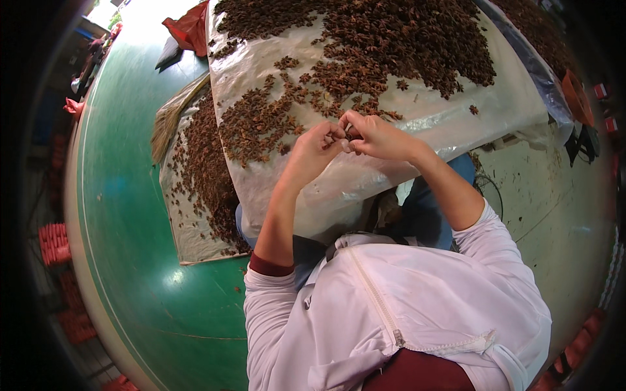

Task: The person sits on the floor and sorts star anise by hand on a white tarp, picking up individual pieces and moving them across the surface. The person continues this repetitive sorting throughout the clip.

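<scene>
My left hand (315,149) and my right hand (374,137) meet over the near part of a table covered with plastic sheeting (352,181). Pinched between the fingertips of both is a small dark piece of star anise (348,138), partly hidden by the fingers. A large heap of dried star anise (406,39) lies beyond my hands. Smaller loose groups of star anise (257,122) spread to the left on the same sheet. One single star anise (473,110) sits apart, right of my right hand.
On the green floor at left, a lower sheet (188,244) bears more star anise, with a straw broom (168,122) across its far edge. A red bag (190,29) stands by the table's far left corner. An orange basket (577,97) is at far right.
</scene>
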A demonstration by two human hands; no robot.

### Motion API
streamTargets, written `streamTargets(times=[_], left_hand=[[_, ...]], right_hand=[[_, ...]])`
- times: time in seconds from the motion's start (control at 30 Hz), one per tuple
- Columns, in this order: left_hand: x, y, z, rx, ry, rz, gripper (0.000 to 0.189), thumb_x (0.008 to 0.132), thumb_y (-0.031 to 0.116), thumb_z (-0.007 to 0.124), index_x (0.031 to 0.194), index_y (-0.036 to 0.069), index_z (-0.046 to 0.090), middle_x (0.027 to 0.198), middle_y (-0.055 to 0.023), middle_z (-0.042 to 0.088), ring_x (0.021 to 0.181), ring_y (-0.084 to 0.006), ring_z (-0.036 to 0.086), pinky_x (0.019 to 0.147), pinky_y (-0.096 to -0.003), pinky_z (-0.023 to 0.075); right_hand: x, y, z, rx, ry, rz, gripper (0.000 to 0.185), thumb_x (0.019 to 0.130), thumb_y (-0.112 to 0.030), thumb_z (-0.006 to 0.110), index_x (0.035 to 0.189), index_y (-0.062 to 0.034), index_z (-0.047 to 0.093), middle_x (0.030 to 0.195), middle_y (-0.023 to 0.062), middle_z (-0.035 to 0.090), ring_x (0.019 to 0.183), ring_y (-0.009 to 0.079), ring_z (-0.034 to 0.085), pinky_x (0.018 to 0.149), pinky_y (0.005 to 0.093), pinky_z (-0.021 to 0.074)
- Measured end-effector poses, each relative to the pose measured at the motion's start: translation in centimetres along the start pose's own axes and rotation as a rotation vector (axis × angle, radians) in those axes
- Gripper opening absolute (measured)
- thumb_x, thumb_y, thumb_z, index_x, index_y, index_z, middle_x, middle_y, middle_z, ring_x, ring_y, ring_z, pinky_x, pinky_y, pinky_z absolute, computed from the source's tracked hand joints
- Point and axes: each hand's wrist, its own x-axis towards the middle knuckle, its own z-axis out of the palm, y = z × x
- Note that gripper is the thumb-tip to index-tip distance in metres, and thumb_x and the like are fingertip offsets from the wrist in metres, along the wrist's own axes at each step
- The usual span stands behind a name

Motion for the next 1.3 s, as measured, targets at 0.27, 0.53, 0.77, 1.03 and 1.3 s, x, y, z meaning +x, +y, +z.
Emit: streamTargets(times=[0.27,0.53,0.77,1.03,1.3], left_hand=[[-0.6,1.2,0.9,0.037,0.069,0.055,0.019,0.087,0.001,0.061,0.106,0.002,0.062,0.094,-0.0101,0.064,0.08,-0.0202,0.066,0.069,-0.0323,0.0522],[-1.6,2.4,1.3,0.438,-0.009,0.392,0.015,0.086,0.004,0.061,0.101,0.003,0.058,0.093,-0.0126,0.06,0.081,-0.0298,0.06,0.075,-0.0371,0.0495],[-4.8,3.0,4.7,0.105,-0.493,0.253,0.037,0.091,0.004,0.055,0.127,0.012,0.058,0.092,-0.0126,0.063,0.082,-0.028,0.062,0.077,-0.0369,0.0498],[2.4,-3.1,-0.5,0.449,0.433,0.22,0.022,0.088,0.002,0.058,0.106,0.008,0.069,0.089,-0.0131,0.064,0.079,-0.0282,0.063,0.073,-0.036,0.0501],[12.1,-4.5,0.3,1.15,0.307,-0.049,0.017,0.088,0.014,0.058,0.099,0.007,0.068,0.104,-0.0135,0.065,0.099,-0.0303,0.064,0.083,-0.0417,0.0524]], right_hand=[[0.5,-0.4,-1.6,-0.184,-0.194,0.136,0.084,0.08,0.0,0.058,0.151,-0.005,0.015,0.075,0.0155,0.064,0.075,0.0289,0.065,0.067,0.0408,0.0508],[0.5,-0.3,-0.2,-0.919,0.164,0.044,0.059,0.08,-0.003,0.063,0.136,-0.0108,0.048,0.084,0.0166,0.066,0.078,0.0321,0.063,0.069,0.0404,0.0513],[5.6,4.5,-1.0,-1.009,0.455,-0.073,0.015,0.083,-0.014,0.061,0.096,-0.0141,0.066,0.113,0.0078,0.06,0.113,0.0277,0.051,0.089,0.037,0.0485],[6.6,7.2,0.4,-0.828,0.341,-0.098,0.009,0.082,-0.01,0.055,0.087,-0.0079,0.062,0.094,0.0083,0.061,0.1,0.0288,0.054,0.086,0.0388,0.0492],[1.0,5.7,-0.4,-0.747,0.509,-0.105,0.009,0.075,-0.003,0.064,0.083,-0.0054,0.062,0.087,0.0083,0.063,0.092,0.0292,0.055,0.081,0.0387,0.0479]])
